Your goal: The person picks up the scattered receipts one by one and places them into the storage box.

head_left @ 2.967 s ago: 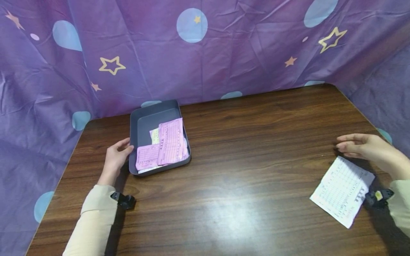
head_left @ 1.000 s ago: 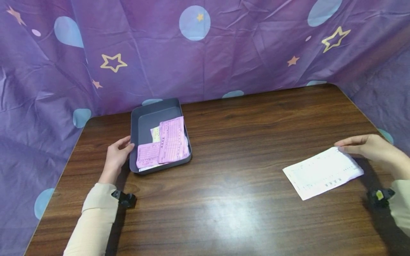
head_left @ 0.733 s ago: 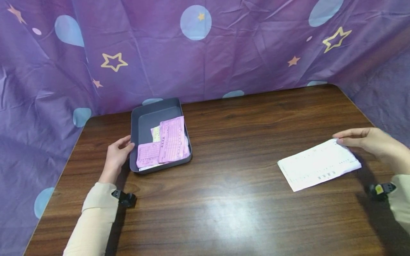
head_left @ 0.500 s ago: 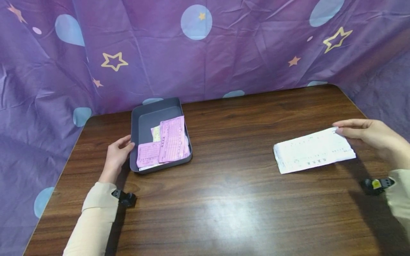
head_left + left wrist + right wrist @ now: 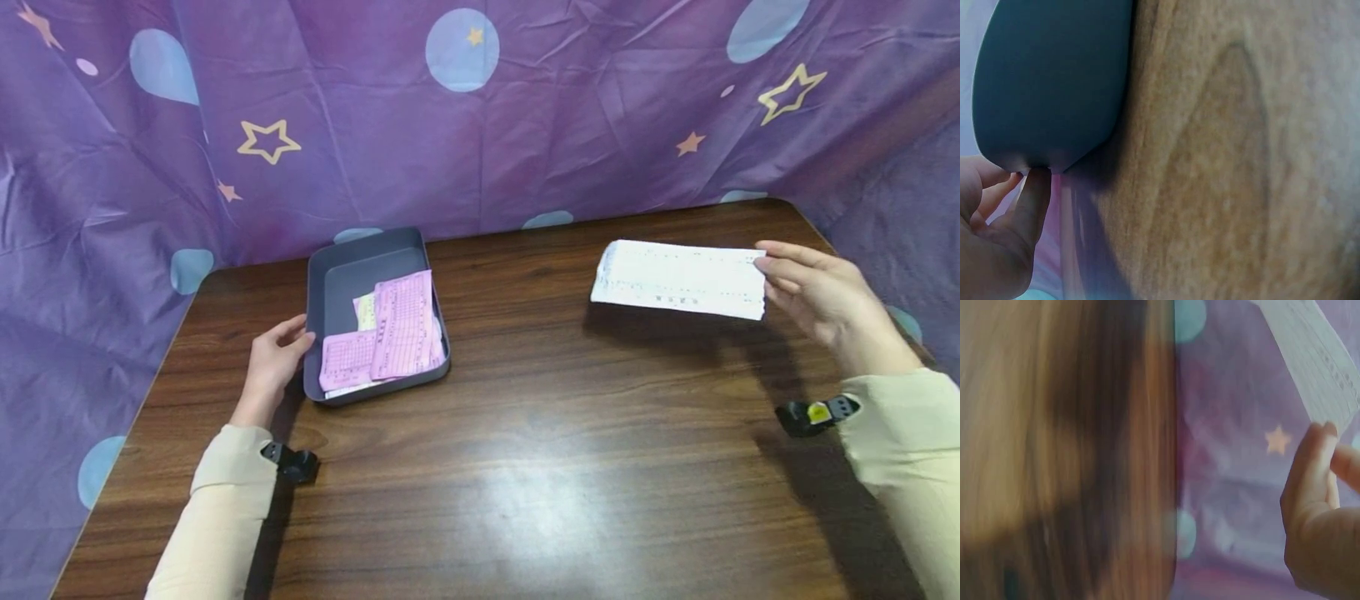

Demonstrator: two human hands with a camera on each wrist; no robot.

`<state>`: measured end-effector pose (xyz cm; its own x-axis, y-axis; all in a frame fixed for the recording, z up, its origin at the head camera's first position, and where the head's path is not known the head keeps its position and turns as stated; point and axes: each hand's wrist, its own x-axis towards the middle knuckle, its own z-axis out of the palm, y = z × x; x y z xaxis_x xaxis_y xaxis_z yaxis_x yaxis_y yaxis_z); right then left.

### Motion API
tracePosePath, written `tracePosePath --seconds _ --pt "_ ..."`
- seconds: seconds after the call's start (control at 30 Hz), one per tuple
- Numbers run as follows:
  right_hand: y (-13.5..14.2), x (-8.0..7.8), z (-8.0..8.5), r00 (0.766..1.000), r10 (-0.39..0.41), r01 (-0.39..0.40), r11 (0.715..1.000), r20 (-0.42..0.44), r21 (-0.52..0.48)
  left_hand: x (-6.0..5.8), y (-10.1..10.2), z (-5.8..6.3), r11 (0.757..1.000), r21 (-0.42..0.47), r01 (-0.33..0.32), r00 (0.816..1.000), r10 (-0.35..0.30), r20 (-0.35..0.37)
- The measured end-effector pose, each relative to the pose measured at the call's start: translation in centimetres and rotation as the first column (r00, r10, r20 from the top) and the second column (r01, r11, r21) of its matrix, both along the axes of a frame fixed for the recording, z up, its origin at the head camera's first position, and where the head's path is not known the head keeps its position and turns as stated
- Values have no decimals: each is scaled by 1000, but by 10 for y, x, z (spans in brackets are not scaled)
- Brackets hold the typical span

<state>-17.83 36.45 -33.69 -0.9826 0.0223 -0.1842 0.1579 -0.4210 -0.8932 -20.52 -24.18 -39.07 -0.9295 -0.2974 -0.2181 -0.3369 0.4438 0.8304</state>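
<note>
In the head view my right hand (image 5: pixel 821 304) pinches a creased white printed form (image 5: pixel 678 279) by its right short end, between thumb and fingers. The form hangs nearly level over the back right of the table, its shadow falling below it. The right wrist view shows the form (image 5: pixel 1316 362) rising from the fingertips. My left hand (image 5: pixel 272 367) rests its thumb and fingertips against the left wall of a dark grey tray (image 5: pixel 360 262). Seen from the left wrist, the thumb (image 5: pixel 1032 203) meets the tray's outer side (image 5: pixel 1050 81). Pink forms (image 5: pixel 405 325) lie in the tray.
The brown wooden table (image 5: pixel 525 417) spreads in front, with light glare near its front middle. A purple curtain (image 5: pixel 360 83) with stars and blue dots hangs behind it. A yellow slip (image 5: pixel 365 312) shows among the pink papers.
My right hand took hold of the white form, lifted it off the table and carried it back and to the left, turning it level. My left hand stayed at the tray.
</note>
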Motion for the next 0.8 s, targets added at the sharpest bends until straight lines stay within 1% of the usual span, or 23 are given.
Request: tracePosePath --seconds 0.1,0.17,0.27,0.4,0.5,0.7,0.8 --pt "-19 -6 2 1000 -13 13 995 -5 -95 0 0 1 1000 1 -1 1000 1 1" --pt "-34 -10 4 1000 -20 20 990 -2 -138 0 0 1 1000 0 -2 1000 2 -1" --pt "-58 -16 7 999 -32 29 977 -8 -210 0 0 1 1000 -4 -4 1000 4 -4" --pt "-92 -22 10 998 -60 52 958 -20 -281 0 0 1 1000 -13 0 1000 0 -10" --pt "-118 -25 12 997 -71 63 959 -17 -277 0 0 1 1000 -23 5 1000 -5 -13" --pt "-169 -29 13 998 -58 56 981 -6 -183 1 0 2 999 -40 9 1000 -10 -13" --pt "-193 -31 10 998 -58 60 989 20 -136 2 1 2 999 -42 12 1000 -12 -15"
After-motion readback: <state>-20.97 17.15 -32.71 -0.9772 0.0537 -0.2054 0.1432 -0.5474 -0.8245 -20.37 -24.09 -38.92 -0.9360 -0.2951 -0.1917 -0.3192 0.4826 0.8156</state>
